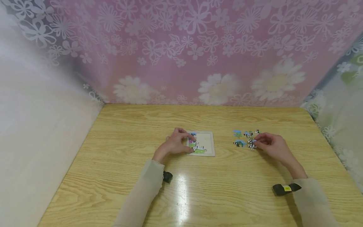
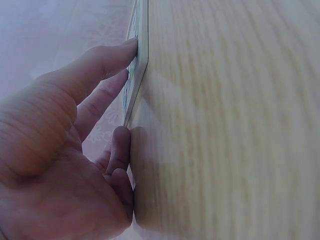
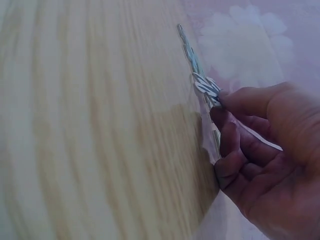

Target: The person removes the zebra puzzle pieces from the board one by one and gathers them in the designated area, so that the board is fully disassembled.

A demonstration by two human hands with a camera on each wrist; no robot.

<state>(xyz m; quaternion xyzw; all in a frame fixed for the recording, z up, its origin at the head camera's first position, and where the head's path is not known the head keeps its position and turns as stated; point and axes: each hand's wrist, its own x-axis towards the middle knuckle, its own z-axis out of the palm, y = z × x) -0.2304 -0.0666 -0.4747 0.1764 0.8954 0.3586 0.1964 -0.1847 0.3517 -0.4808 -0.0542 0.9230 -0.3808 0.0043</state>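
Observation:
A square jigsaw puzzle board (image 1: pixel 204 140) with a pale rim lies on the table, pieces of a colourful picture filling its left side and lower edge. My left hand (image 1: pixel 175 142) rests over its left side. In the left wrist view, the thumb (image 2: pixel 117 54) presses on the board's face, while the lower fingers bend beside its edge at the table. Off to the right, my right hand (image 1: pixel 274 147) pinches a black-and-white striped puzzle piece (image 3: pixel 204 85) between thumb and fingertips. That piece is tilted up from the loose ones around it.
Several loose puzzle pieces (image 1: pixel 237 133) lie in a small group right of the board, just left of my right hand. The wooden table (image 1: pixel 227 189) meets a pink flowered curtain (image 1: pixel 175 63) at the back. Pale cloth hangs on both sides.

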